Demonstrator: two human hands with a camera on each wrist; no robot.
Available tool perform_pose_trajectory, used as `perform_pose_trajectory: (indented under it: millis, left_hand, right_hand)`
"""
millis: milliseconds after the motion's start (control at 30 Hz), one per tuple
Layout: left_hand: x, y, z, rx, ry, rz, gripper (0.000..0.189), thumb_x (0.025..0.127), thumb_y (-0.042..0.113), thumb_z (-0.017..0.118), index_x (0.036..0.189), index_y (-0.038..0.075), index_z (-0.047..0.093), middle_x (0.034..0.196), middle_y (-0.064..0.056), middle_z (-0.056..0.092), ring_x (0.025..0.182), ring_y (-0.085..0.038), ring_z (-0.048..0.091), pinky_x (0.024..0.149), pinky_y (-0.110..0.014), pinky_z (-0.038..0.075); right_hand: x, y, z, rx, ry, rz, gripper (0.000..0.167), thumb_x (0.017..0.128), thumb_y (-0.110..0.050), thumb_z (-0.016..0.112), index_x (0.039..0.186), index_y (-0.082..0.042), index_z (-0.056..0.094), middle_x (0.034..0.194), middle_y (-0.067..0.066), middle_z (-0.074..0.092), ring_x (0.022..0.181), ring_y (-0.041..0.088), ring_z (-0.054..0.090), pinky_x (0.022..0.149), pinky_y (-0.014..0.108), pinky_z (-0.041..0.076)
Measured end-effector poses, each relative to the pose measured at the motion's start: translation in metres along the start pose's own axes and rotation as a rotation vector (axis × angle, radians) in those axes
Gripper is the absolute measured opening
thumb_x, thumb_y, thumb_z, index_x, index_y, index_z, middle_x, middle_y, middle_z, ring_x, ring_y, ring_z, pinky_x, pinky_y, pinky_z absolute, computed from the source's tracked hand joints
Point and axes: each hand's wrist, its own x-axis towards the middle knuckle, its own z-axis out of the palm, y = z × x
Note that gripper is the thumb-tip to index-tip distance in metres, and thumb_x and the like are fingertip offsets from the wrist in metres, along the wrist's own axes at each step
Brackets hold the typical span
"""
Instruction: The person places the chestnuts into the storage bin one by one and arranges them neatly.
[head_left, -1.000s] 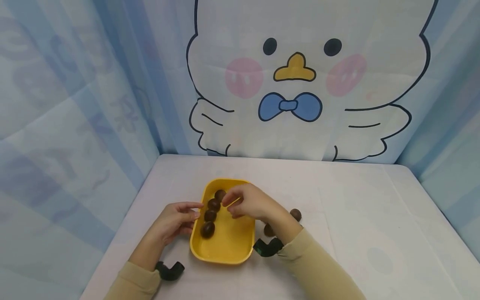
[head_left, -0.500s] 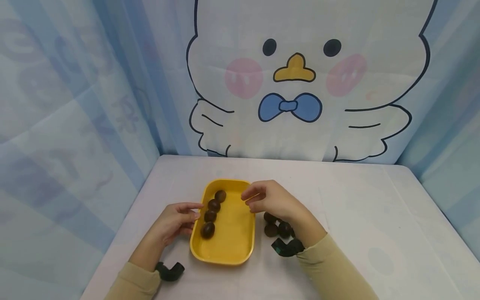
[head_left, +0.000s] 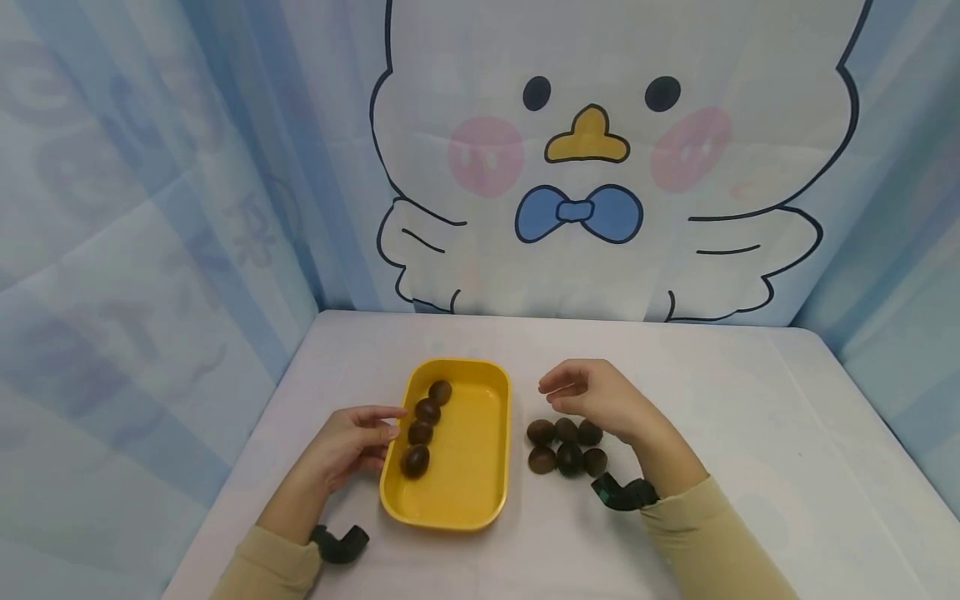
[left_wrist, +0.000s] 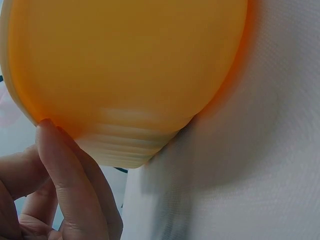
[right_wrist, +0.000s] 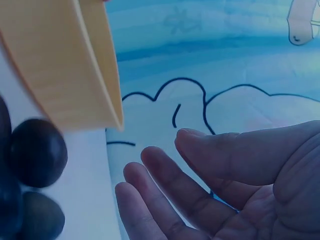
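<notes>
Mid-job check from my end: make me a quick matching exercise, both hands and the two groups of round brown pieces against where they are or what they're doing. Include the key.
Column 1
1. Left hand
2. Right hand
3. Four round brown pieces
4. Six round brown pieces

Column 2
A. On the white table, in two rows
B. Touching the edge of the yellow tray
C. In a line inside the yellow tray
D. Raised, holding nothing

Pairs: 1-B, 2-D, 3-C, 4-A

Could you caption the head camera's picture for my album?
Four brown balls sit in a yellow tray touched by the left hand, while the empty right hand hovers near six more.
</notes>
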Motion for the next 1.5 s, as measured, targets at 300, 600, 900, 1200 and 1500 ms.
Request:
perform_pose_trajectory:
  millis: [300,600,900,1200,1500]
  left_hand:
    - [0.001,-0.001,0.000,-0.009,0.001,-0.005,0.045,0.098,0.015,0.077,0.142,0.006,0.070,0.090,-0.005,0.072,0.067,-0.018,0.068,0.062,-0.025,0.062]
    - [0.000,0.000,0.000,-0.004,0.004,-0.008,0.045,0.099,0.015,0.077,0.142,0.007,0.070,0.092,-0.006,0.072,0.068,-0.019,0.067,0.062,-0.025,0.062]
    - [0.001,0.000,0.001,0.001,0.014,-0.017,0.044,0.099,0.015,0.077,0.142,0.008,0.070,0.093,-0.006,0.072,0.068,-0.019,0.067,0.062,-0.025,0.062]
    - [0.000,0.000,0.000,-0.004,0.009,-0.009,0.045,0.099,0.015,0.077,0.142,0.007,0.070,0.093,-0.006,0.072,0.068,-0.019,0.068,0.062,-0.025,0.062]
    - [0.000,-0.001,0.000,-0.001,0.007,-0.011,0.045,0.099,0.016,0.077,0.142,0.008,0.070,0.095,-0.007,0.073,0.068,-0.019,0.068,0.062,-0.025,0.062]
  right_hand:
    - [-0.007,0.026,-0.012,-0.028,0.037,0.027,0.026,0.098,-0.008,0.071,0.124,-0.006,0.075,0.129,0.018,0.075,0.112,0.023,0.073,0.099,0.047,0.061]
    - [-0.017,0.044,-0.017,-0.014,0.052,0.014,0.028,0.097,-0.004,0.073,0.124,0.000,0.073,0.125,0.020,0.076,0.107,0.024,0.074,0.093,0.038,0.061]
    - [-0.030,0.058,-0.020,0.019,0.032,0.032,0.029,0.095,-0.002,0.072,0.124,0.004,0.071,0.117,0.017,0.078,0.101,0.019,0.073,0.084,0.027,0.061]
    - [-0.039,0.061,-0.017,0.011,-0.001,0.057,0.025,0.092,-0.001,0.075,0.118,-0.001,0.075,0.113,0.013,0.078,0.101,0.021,0.071,0.083,0.028,0.059]
    - [-0.046,0.066,-0.012,0.042,-0.075,0.042,0.028,0.090,0.003,0.076,0.118,0.003,0.073,0.112,0.016,0.078,0.102,0.021,0.071,0.080,0.025,0.059]
